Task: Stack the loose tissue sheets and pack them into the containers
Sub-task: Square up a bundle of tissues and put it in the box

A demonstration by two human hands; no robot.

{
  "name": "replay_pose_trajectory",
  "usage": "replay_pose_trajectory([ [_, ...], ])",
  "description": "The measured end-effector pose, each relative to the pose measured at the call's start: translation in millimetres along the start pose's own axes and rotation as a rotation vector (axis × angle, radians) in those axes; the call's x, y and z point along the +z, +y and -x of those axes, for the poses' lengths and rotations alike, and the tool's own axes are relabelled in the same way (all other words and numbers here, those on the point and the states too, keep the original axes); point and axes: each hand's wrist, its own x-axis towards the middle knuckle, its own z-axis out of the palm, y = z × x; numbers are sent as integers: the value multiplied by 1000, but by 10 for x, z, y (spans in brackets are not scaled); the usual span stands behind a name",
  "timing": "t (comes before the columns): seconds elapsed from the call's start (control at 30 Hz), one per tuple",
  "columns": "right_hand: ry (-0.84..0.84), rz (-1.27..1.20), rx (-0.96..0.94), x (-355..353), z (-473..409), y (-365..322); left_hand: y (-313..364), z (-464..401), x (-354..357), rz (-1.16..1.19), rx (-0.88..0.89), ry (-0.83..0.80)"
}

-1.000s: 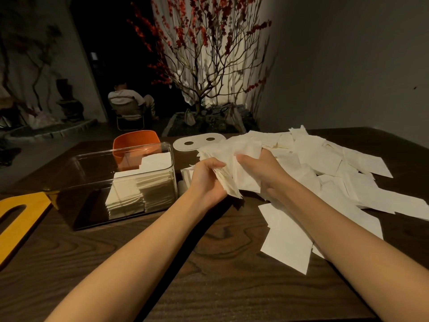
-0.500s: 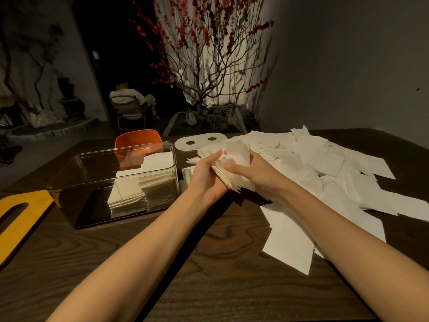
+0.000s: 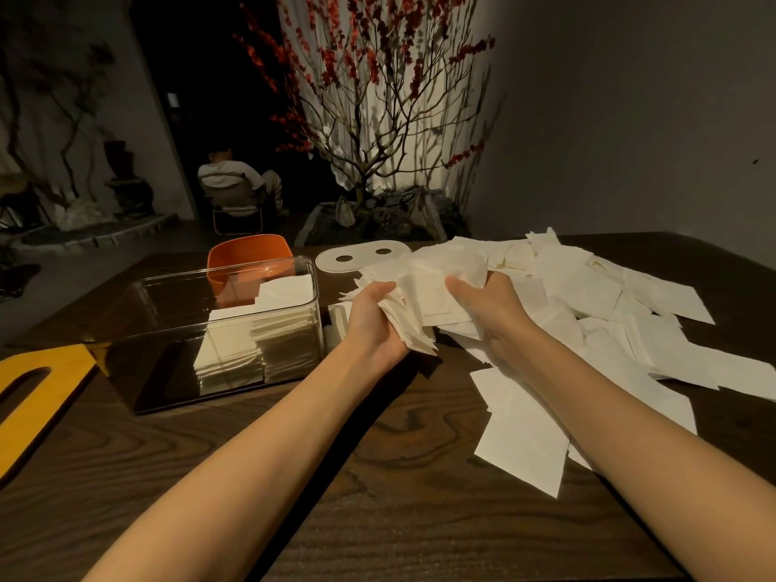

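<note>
Tissues (image 3: 424, 304) sit bunched near the table's (image 3: 378, 476) far edge, my left hand (image 3: 373, 329) and right hand (image 3: 487, 308) gripping them.

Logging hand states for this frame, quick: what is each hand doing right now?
Left hand: closed, gripping the bundle of tissue sheets.
Right hand: closed, pinching the same bundle from the other side.

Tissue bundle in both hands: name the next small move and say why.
Probably square the tissue bundle first: its sheets fan out unevenly between the left hand and right hand, while the clear container holds neat stacks.
</note>
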Motion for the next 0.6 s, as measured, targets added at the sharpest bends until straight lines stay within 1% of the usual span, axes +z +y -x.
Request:
replay_pose_trajectory([
  [0.1, 53, 32, -31, -50, -38, -23, 4, -28, -27, -21, 6, 26],
  [0.2, 105, 122, -103, -91, -50, -65, 0, -43, -29, -50, -5, 75],
  [0.3, 177, 362, -290, -122, -56, -100, 0, -34, -15, -89, -3, 155],
  [0.33, 169, 450, -338, -124, -59, -111, 2, -25, -4, -102, 3, 175],
  [0.4, 118, 545, -349, -114, -53, -121, 2, -6, 8, -135, 17, 187],
  [0.5, 103, 536, -330, -86, -52, -75, 8, 7, 24, -158, 44, 165],
  [0.6, 51, 475, -371, -83, -3, -99, 36, 20, 43, -157, 73, 93],
])
